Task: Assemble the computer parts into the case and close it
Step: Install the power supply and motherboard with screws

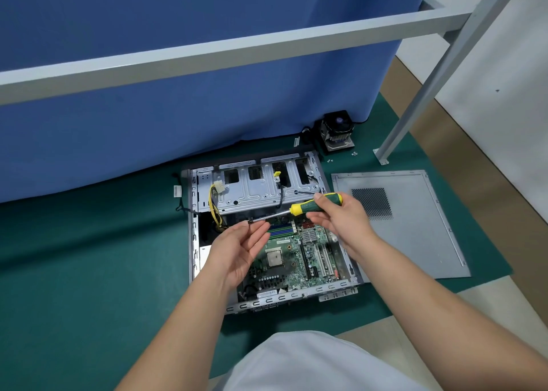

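Observation:
An open grey computer case (pixel 194 242) lies on a green mat, with a green motherboard (pixel 290 260) inside it and a metal drive cage (pixel 261 189) at its far end. My right hand (pixel 341 215) grips the green and yellow handle of a screwdriver (pixel 311 206), held level above the board with its tip pointing left. My left hand (pixel 237 248) is raised palm up over the case's left side, and its thumb and fingertips pinch the screwdriver tip. The grey side panel (pixel 415 227) lies flat to the right of the case. A CPU cooler (pixel 336 131) stands behind the case.
A blue cloth wall (pixel 178 108) hangs just behind the case. A grey metal frame bar (pixel 207 52) crosses above, and its leg (pixel 382 156) stands on the mat at the right. A few small screws (pixel 354 153) lie near the cooler. Yellow power cables (pixel 215 203) hang in the case.

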`<state>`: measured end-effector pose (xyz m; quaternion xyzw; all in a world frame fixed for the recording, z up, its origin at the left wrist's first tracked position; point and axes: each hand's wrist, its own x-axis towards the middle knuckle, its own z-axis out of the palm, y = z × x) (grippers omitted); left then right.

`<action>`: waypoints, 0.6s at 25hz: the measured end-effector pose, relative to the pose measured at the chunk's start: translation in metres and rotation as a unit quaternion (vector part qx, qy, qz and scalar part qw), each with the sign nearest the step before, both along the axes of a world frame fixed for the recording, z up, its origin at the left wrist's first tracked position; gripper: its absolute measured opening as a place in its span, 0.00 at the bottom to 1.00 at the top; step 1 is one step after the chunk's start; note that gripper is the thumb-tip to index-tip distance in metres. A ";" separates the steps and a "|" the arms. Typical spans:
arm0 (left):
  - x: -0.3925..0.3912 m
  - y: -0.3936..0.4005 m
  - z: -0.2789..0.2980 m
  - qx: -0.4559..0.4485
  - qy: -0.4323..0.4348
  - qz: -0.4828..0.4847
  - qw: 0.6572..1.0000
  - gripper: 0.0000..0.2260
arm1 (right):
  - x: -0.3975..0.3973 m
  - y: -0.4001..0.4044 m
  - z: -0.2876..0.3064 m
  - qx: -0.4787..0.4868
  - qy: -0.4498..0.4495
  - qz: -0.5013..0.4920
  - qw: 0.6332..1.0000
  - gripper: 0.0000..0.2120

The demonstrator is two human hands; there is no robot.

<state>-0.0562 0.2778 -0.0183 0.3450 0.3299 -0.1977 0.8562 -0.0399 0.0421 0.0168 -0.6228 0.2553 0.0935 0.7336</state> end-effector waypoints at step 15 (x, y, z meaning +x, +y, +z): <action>-0.026 0.063 -0.018 0.540 -0.351 -0.549 0.533 0.03 | -0.005 -0.012 -0.003 -0.030 0.024 -0.013 0.999 0.17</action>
